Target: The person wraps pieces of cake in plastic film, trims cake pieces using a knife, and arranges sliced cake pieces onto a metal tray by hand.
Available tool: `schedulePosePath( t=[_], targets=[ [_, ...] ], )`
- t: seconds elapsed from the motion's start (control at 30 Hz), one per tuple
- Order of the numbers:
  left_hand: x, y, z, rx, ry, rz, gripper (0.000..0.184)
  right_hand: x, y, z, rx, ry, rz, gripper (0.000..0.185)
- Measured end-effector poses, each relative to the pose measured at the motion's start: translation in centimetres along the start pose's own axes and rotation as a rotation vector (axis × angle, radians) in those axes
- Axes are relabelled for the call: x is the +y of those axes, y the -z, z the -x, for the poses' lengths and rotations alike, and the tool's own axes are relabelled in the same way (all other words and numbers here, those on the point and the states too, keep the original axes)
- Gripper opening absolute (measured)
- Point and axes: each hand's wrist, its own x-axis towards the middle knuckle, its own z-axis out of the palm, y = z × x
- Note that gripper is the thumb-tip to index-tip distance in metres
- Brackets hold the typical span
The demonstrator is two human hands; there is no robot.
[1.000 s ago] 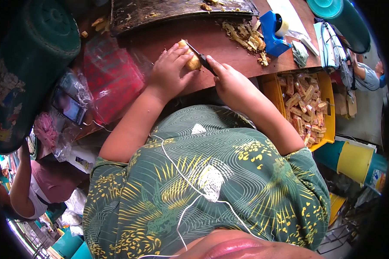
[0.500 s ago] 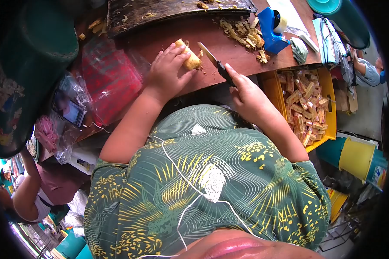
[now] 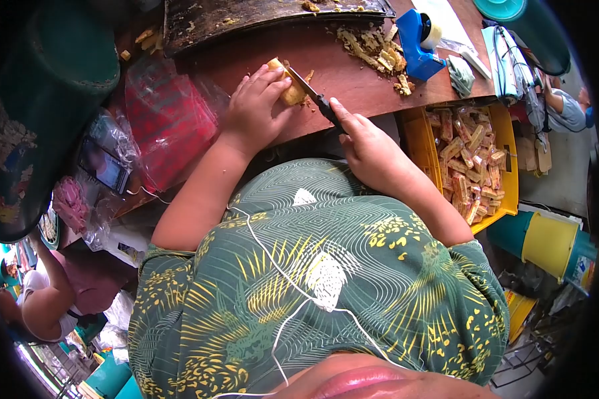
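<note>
A small golden-brown loaf or cake [image 3: 293, 93] lies on the brown table [image 3: 353, 106] near its front edge. The fingers of my left hand [image 3: 255, 106] wrap over its left side and hold it. In my right hand [image 3: 366, 141] is a knife [image 3: 323, 105] with a black handle, gripped with the index finger along the top. Its blade points up and left, with the tip against the right side of the loaf. A thin trimmed strip and some crumbs lie just right of the loaf.
Behind is a dark baking tray [image 3: 246, 23]. Trimmings [image 3: 376, 53] and a blue tape dispenser [image 3: 419, 50] stand right of it. A yellow crate [image 3: 509, 166] holds wrapped pieces. Red plastic [image 3: 170, 126], a phone [image 3: 105, 165] and a green bin [image 3: 46, 113] are left. Another person [image 3: 50, 292] is lower left.
The knife first moved away from the loaf to the right, then came back against it. A cut strip now shows beside the loaf. My left hand has stayed on the loaf.
</note>
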Motion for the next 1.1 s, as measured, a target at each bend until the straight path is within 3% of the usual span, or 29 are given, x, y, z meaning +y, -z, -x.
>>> schedulePosePath(
  t=[0.6, 0.9, 1.1],
  targets=[
    [0.1, 0.0, -0.1, -0.015, 0.011, 0.006, 0.05, 1.0, -2.1, -2.6, 0.044, 0.041, 0.063, 0.067],
    [0.3, 0.0, -0.1, -0.004, 0.013, -0.012, 0.05, 0.9, -1.7, -1.4, -0.018, -0.036, 0.107, 0.068],
    [0.4, 0.1, -0.1, -0.012, 0.029, -0.003, 0.05, 2.8, -2.0, -2.6, 0.118, 0.005, -0.038, 0.066]
  ],
)
